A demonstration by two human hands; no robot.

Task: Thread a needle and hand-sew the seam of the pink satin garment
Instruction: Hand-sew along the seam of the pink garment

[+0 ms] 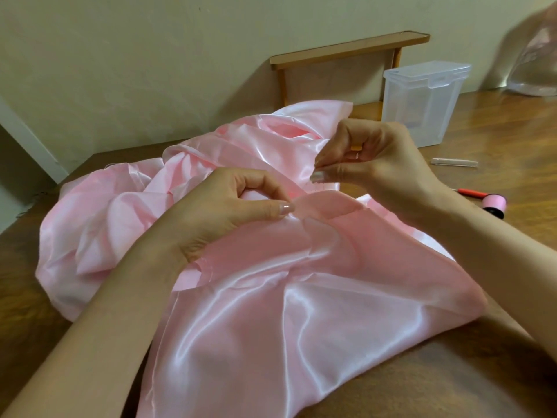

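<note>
Left hand (229, 212) pinches the pink satin garment (301, 312) at a fold running rightward; right hand (370, 158) pinches something indiscernible above.

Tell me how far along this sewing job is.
Done, likely: threading, since the thread spool lies aside on the table. In hand: the left hand pinches the pink fabric at its folded edge; the right hand pinches something too fine to see just above. Left: no stitches show, so the remaining seam cannot be judged.
</note>
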